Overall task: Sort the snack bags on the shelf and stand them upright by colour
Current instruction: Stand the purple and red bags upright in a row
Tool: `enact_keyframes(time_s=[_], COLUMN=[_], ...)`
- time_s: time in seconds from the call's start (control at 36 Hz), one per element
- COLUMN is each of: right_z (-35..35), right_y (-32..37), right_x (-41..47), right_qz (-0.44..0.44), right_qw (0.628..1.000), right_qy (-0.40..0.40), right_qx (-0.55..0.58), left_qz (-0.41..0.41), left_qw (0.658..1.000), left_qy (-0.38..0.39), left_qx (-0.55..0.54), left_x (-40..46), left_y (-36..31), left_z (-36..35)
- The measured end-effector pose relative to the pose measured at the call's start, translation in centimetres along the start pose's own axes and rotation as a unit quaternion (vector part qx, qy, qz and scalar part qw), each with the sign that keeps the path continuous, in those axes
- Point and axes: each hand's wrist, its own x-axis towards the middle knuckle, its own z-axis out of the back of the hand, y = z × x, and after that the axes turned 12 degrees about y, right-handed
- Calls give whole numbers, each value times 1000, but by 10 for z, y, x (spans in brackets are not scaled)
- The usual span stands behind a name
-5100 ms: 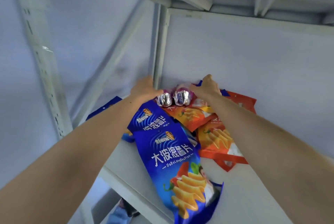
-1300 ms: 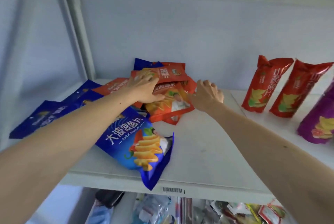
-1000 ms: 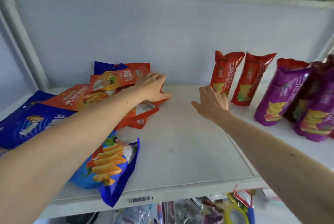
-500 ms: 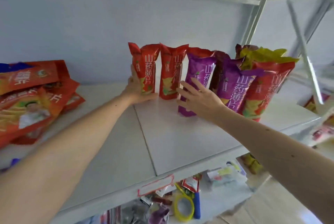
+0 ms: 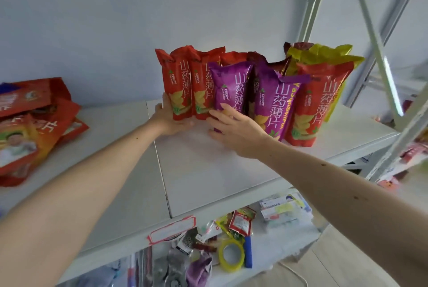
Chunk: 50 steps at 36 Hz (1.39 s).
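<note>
Slim snack bags stand upright in a row on the white shelf (image 5: pixel 208 171). From the left there are two red bags (image 5: pixel 177 83), a purple bag (image 5: pixel 229 87), a second purple bag (image 5: pixel 275 101) and a wider red bag (image 5: pixel 312 106), with yellow bags (image 5: pixel 324 55) behind. My left hand (image 5: pixel 170 118) cups the base of the leftmost red bag, thumb up its side. My right hand (image 5: pixel 236 129) rests with straight fingers against the lower front of the first purple bag. A pile of orange-red bags (image 5: pixel 30 120) lies flat at the left.
A white shelf post (image 5: pixel 309 8) and a diagonal brace (image 5: pixel 375 39) stand at the right. The shelf below holds a yellow tape roll (image 5: pixel 231 255), small sachets (image 5: pixel 240 222) and other clutter. A red-edged label (image 5: pixel 171 230) is stuck on the shelf's front edge.
The view swung right, from the flat pile of blue and orange bags to the standing row. Both hands left the pile; the left took the red bag's base, the right reached the purple bag.
</note>
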Motion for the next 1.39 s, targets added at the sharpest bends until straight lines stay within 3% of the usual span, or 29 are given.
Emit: enact_keyframes(time_s=[0.11,0.31,0.47,0.58,0.69,0.92,1.0,1.19,1.39], right_z=[4,13,12,25,61,149,184,263,303], right_y=[7,10,14,19,29,81,100,141,184], right_x=[-15,-53,-60,-31,18,113,147,237,314], right_qz=[4,-14,-5,26,57,105,99,42,45], right_qw=[999,997,995,993,985,948,927,884,878], right_qy=[-8,9,-12,-35,-91,-178,-190,-86,37], right_qx=[37,76,99,111,137,242,307,457,474], left_qz=[-17,-73,-63,-4,82,187,231,333,333], left_qw=[995,990,988,989,986,963,952,928,939], left_qy=[49,58,68,60,4,-121,-121,-83,15], left_qx=[80,107,125,138,146,154,157,144,85], left_x=[-13,-43,-74,-99,-138,-235,-263,-303,-304], left_y=[4,-32,-41,-21,16,114,152,236,317], left_z=[0,-4,-1,15,41,92,115,160,169])
